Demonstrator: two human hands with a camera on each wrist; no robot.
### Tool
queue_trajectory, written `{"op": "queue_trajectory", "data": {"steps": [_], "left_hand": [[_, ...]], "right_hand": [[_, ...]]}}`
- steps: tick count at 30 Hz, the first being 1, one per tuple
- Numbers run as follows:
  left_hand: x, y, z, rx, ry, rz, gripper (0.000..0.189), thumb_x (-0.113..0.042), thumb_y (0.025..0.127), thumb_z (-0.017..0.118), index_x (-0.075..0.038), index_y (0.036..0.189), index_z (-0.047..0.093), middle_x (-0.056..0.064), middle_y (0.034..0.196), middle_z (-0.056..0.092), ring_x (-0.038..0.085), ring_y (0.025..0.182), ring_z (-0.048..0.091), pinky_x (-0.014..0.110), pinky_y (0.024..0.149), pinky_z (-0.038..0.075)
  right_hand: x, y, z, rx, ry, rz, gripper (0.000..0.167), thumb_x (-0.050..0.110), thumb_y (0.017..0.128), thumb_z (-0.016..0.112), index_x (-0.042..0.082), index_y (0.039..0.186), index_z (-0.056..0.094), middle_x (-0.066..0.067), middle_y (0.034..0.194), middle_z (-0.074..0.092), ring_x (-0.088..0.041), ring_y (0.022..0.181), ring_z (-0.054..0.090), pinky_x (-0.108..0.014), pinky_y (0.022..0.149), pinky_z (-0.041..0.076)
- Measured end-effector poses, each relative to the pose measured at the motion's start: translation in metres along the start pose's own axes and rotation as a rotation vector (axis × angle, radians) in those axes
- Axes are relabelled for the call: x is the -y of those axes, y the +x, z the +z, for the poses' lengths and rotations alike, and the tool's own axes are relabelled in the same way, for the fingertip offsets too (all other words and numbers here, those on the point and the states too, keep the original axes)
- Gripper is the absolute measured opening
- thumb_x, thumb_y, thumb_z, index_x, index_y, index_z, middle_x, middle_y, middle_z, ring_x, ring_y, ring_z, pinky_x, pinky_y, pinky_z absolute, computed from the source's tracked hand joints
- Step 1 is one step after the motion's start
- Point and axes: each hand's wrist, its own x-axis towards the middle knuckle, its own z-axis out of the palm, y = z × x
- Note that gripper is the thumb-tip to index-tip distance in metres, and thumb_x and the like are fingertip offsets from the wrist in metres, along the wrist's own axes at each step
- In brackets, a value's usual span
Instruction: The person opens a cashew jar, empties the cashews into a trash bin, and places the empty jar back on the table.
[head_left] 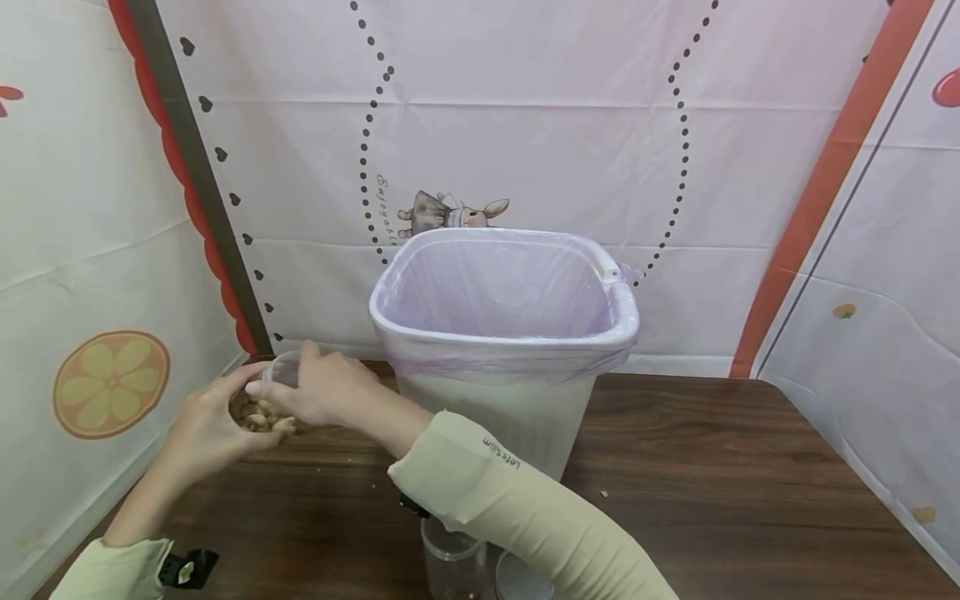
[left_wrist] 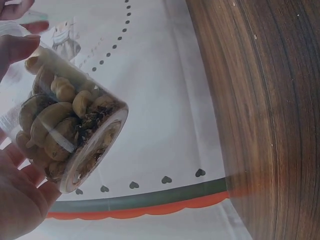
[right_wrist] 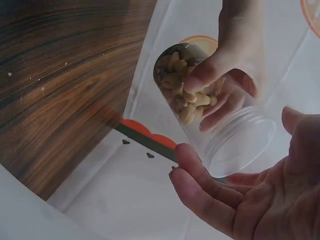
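Nearest, at the bottom edge of the head view: a clear cylinder [head_left: 453, 562], upright, partly under the right sleeve [head_left: 536, 508]. Beside it, a second clear vessel [head_left: 525, 577], cut off by the frame; contents of both hard to make out.

Farther out, left of the bin: the nut jar [left_wrist: 67, 112], held up in the left hand [head_left: 210, 421], thumb on one side of its body, fingers wrapped round the other. Right hand [head_left: 328, 390] at its mouth, fingers spread and loosely bent, thumb well apart from them; whether the fingertips press the rim, cannot tell.

Jar: colourless, see-through, straight-walled, threaded at the neck. Long axis tilted, mouth toward the right hand, base slanting down and away from it. Inside, pale tan, curved, cashew-like nuts [right_wrist: 186, 102], heaped in the base half; neck end clear. Dark flaky bits [left_wrist: 92, 122] lie among them by the base.

Brown wood-grain table [head_left: 697, 467], a few pale crumbs on it. Standing there, right of the hands, a tall whitish bin [head_left: 495, 408], with a thin lilac liner [head_left: 495, 292] folded over its rim. Farthest, pale printed cloth [head_left: 525, 150], hung behind.
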Motion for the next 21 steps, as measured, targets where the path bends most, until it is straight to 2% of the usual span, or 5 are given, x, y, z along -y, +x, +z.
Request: {"op": "queue_trajectory", "data": {"steps": [4,7,12,15,21], "left_hand": [[0.002,0.0,0.0,-0.016,-0.004,0.011,0.078,-0.017,0.049,0.088,-0.003,0.118,0.055,0.011,0.092,0.062,-0.003,0.071,0.046,0.013,0.056,0.039],[0.005,0.0,0.0,-0.027,-0.006,0.025,0.077,-0.013,0.048,0.087,-0.002,0.117,0.055,0.012,0.093,0.062,-0.006,0.074,0.046,0.01,0.059,0.038],[0.009,-0.001,-0.001,-0.029,0.01,0.016,0.077,-0.013,0.048,0.087,-0.003,0.117,0.056,0.011,0.091,0.063,-0.005,0.074,0.046,0.011,0.06,0.036],[0.009,0.0,-0.002,-0.023,0.007,0.002,0.077,-0.016,0.049,0.088,-0.003,0.118,0.055,0.013,0.092,0.063,-0.002,0.072,0.048,0.013,0.058,0.038],[0.011,0.0,-0.002,-0.014,-0.019,-0.001,0.076,-0.015,0.051,0.088,-0.001,0.118,0.055,0.017,0.096,0.063,-0.002,0.071,0.048,0.013,0.056,0.04]], "right_hand": [[0.002,0.004,0.003,-0.032,-0.053,0.035,0.072,0.071,0.078,0.042,0.016,0.124,0.044,-0.001,0.112,0.059,-0.013,0.091,0.058,-0.026,0.07,0.044],[0.001,0.007,0.002,-0.032,-0.044,-0.013,0.067,0.066,0.077,0.052,0.017,0.122,0.046,0.001,0.11,0.06,-0.011,0.09,0.058,-0.023,0.067,0.044],[-0.001,0.012,0.0,0.016,0.001,-0.113,0.069,0.053,0.074,0.066,0.026,0.133,0.04,0.007,0.12,0.056,-0.009,0.103,0.055,-0.021,0.078,0.044],[0.0,0.015,0.001,0.024,0.033,-0.089,0.069,0.056,0.076,0.061,0.024,0.133,0.039,0.005,0.121,0.056,-0.009,0.104,0.054,-0.021,0.079,0.044],[0.006,0.02,0.007,0.001,0.039,-0.02,0.065,0.062,0.079,0.053,0.016,0.123,0.044,0.0,0.11,0.059,-0.011,0.092,0.057,-0.022,0.069,0.044]]}}
